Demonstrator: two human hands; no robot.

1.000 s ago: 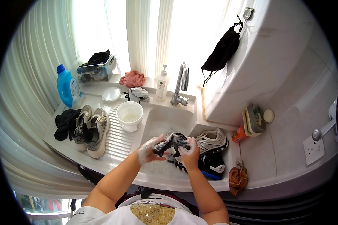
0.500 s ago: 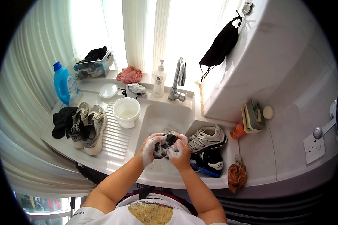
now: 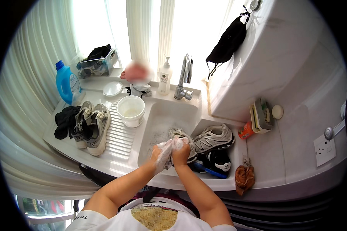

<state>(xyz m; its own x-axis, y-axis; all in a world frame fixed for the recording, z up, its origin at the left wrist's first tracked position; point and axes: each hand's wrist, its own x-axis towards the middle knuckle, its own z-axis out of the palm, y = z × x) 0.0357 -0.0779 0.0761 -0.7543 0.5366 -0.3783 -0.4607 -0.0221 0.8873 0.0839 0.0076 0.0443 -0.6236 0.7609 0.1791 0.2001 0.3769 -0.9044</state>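
Observation:
My left hand (image 3: pixel 163 154) and my right hand (image 3: pixel 180 150) are pressed together over the sink (image 3: pixel 169 113), both covered in white suds. Their fingers are closed around a dark, sudsy wad of cloth (image 3: pixel 168 164); most of it is hidden, and only a bit shows beneath them. Just behind the hands, a wet grey sneaker (image 3: pixel 176 133) sits in the basin, partly covered by them. To their right, another grey sneaker (image 3: pixel 214 139) and a black shoe with white and blue parts (image 3: pixel 218 161) lie in the side compartment.
On the ribbed drainboard (image 3: pixel 121 148) stand a white tub (image 3: pixel 131 111) and a pair of grey sneakers (image 3: pixel 98 129). A blue detergent bottle (image 3: pixel 67 82) is at the far left. Behind the sink are a pump bottle (image 3: pixel 164 79) and the faucet (image 3: pixel 185 79). A brown cloth (image 3: pixel 245 179) hangs at right.
My hands have come together and lowered slightly, closing over the dark cloth that showed between them before. The grey sneaker in the basin is now more visible. The view has shifted a little.

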